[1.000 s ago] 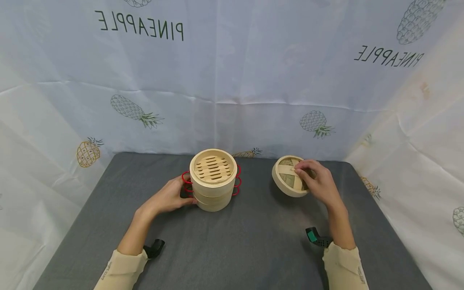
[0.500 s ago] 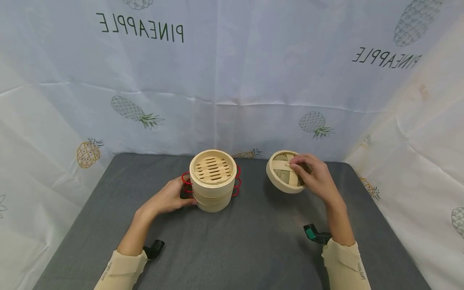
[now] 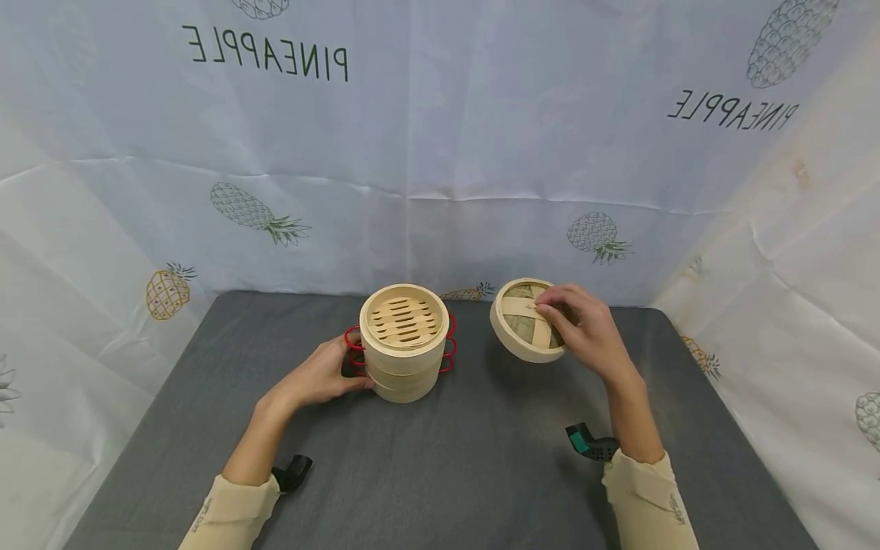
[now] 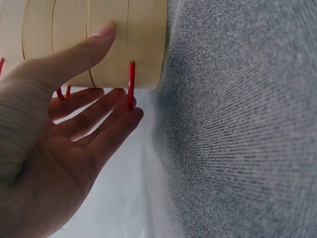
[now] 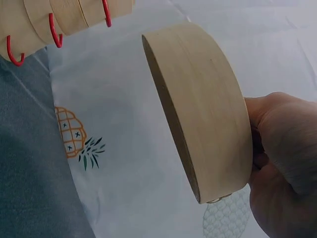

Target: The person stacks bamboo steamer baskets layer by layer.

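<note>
A stacked bamboo steamer (image 3: 402, 344) with red loop handles stands upright on the table, its slatted top tier uncovered. At its left side my left hand (image 3: 321, 374) holds it, thumb against the lower wall and fingers reaching round behind. In the left wrist view, the fingers (image 4: 111, 124) lie by a red handle (image 4: 131, 84). My right hand (image 3: 584, 328) pinches the small loop at the middle of the round bamboo steamer lid (image 3: 522, 309), tilted above the table to the right of the stack. The right wrist view shows the lid's side wall (image 5: 203, 114); the pinching fingertips are hidden there.
A dark grey cloth covers the table (image 3: 440, 473). Close behind its back edge hangs a white curtain (image 3: 412, 137) printed with pineapples, which also runs along both sides. Black wrist devices (image 3: 591, 443) sit at both wrists.
My right hand has carried the lid leftward and slightly up, closer to the steamer stack. My left hand and the stack have stayed in place.
</note>
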Available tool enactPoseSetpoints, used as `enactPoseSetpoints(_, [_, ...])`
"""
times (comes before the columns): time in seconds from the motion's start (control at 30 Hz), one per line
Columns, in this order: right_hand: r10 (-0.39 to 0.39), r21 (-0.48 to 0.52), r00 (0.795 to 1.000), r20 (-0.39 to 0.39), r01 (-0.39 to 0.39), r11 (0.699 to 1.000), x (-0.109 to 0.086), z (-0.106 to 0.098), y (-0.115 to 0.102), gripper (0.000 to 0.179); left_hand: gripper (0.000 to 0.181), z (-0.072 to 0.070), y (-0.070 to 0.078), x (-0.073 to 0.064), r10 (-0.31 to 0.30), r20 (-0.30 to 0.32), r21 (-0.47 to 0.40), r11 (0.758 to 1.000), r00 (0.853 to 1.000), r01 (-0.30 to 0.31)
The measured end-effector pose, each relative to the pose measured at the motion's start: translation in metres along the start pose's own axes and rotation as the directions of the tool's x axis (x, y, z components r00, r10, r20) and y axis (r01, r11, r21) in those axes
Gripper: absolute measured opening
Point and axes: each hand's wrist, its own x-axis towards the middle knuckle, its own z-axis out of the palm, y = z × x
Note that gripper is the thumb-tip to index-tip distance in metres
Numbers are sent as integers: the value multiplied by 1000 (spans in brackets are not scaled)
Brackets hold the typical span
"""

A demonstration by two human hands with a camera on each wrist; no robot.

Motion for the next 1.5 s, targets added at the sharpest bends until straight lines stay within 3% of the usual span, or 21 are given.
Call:
enactPoseSetpoints(0.57, [-99,30,995,-10,99,995,23,10,-18,14,65,1,0,0,-6,1,-4,1000,1000,6])
enactPoseSetpoints(1.5, [-232,72,973,-7,231,970,41,29,-39,17,66,1,2,0,-3,7,-15,1000,1000,3])
